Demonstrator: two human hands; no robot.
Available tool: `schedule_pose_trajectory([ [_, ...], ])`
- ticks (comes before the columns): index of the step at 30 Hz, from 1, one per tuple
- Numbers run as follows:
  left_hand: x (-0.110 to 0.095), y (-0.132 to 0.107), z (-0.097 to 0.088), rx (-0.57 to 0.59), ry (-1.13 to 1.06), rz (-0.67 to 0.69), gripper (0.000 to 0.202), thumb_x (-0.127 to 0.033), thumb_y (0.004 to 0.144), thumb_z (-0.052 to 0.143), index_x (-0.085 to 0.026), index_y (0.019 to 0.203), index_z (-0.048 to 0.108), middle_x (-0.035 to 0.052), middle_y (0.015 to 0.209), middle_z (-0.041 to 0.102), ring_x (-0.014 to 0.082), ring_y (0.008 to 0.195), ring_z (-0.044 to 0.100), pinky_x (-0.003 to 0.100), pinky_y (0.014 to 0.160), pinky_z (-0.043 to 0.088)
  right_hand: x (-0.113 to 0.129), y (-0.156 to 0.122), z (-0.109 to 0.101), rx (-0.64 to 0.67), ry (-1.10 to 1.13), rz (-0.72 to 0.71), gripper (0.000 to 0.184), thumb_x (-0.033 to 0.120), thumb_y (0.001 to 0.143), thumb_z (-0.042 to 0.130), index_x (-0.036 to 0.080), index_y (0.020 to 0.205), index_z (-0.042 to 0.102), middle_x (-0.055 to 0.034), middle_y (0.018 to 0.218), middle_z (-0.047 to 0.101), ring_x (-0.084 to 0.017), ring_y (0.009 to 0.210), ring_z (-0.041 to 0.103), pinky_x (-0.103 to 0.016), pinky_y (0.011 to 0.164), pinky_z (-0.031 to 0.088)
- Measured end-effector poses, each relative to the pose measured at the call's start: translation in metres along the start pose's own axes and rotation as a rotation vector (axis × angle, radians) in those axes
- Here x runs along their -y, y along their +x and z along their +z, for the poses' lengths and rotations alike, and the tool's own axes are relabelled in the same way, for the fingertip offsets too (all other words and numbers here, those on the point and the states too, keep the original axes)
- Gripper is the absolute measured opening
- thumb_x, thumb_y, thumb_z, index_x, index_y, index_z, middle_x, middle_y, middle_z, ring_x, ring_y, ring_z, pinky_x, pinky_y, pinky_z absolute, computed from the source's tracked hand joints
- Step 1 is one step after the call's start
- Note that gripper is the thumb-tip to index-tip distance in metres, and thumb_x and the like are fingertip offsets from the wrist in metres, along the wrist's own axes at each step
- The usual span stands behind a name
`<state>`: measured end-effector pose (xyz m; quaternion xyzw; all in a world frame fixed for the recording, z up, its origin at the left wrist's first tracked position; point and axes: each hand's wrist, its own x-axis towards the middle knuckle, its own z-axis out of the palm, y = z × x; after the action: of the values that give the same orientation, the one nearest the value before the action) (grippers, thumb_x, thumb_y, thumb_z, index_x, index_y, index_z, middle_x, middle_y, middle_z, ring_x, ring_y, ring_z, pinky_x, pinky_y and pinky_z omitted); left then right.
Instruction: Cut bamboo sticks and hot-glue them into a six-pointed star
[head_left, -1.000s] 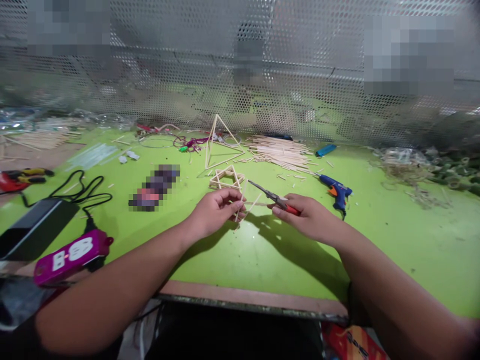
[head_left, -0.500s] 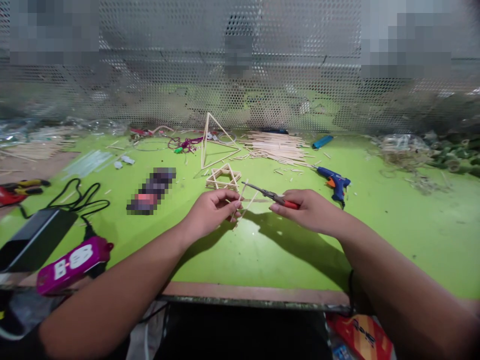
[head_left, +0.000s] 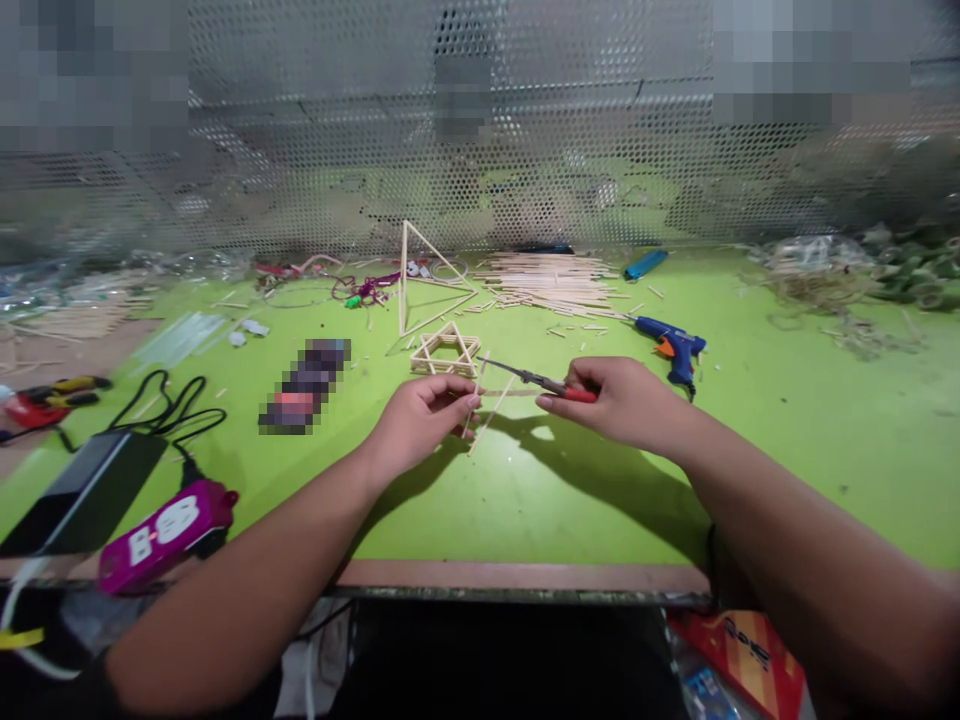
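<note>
In the head view my left hand [head_left: 424,425] is closed, pinching thin wooden sticks [head_left: 492,415] between thumb and fingers. The sticks look joined in a small angled frame; their joints are partly hidden by the fingers. My right hand [head_left: 626,408] grips long-nosed pliers [head_left: 534,378] by their red handles. The dark jaws point left, with the tip at the upper end of one stick; whether it touches cannot be told. Just beyond my left hand lies a six-pointed star of stacked sticks [head_left: 431,368]. Behind it stands a triangular stick frame [head_left: 403,280].
A pile of loose sticks [head_left: 551,280] lies at the back. To the right is a blue glue gun [head_left: 675,350]. On the left are a purple power strip [head_left: 169,535], a dark box [head_left: 90,490], cables and red-yellow pliers [head_left: 56,400]. Perforated metal sheet [head_left: 330,150] borders the back.
The camera view has shifted slightly. My right hand has risen a little, and the pliers' tip sits closer to the upper end of the stick. Both hands keep their holds.
</note>
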<state>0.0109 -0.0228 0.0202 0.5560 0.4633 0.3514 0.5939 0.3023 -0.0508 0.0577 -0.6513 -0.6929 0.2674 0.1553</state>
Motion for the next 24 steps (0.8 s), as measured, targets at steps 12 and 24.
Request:
schedule_pose_trajectory([
  [12,0.005,-0.001,-0.001,0.016,0.022,-0.027,0.03,-0.039,0.083,0.099,-0.018,0.1,0.086,0.0058,0.089,0.081,0.0171,0.071,0.074,0.035,0.067,0.071,0.003,0.002,0.007,0.065,-0.111,-0.006,0.058,0.079,0.1,0.061,0.027,0.075,0.058,-0.0049,0.07,0.067,-0.021,0.063,0.054,-0.038,0.06,0.033],
  [24,0.008,0.0,0.0,0.016,0.041,-0.049,0.022,-0.033,0.087,0.094,-0.017,0.099,0.085,0.0065,0.086,0.082,0.0183,0.067,0.076,0.036,0.063,0.071,0.011,-0.001,0.005,0.077,-0.182,0.046,0.063,0.081,0.101,0.056,0.027,0.07,0.056,-0.0073,0.067,0.067,-0.022,0.058,0.052,-0.04,0.057,0.033],
])
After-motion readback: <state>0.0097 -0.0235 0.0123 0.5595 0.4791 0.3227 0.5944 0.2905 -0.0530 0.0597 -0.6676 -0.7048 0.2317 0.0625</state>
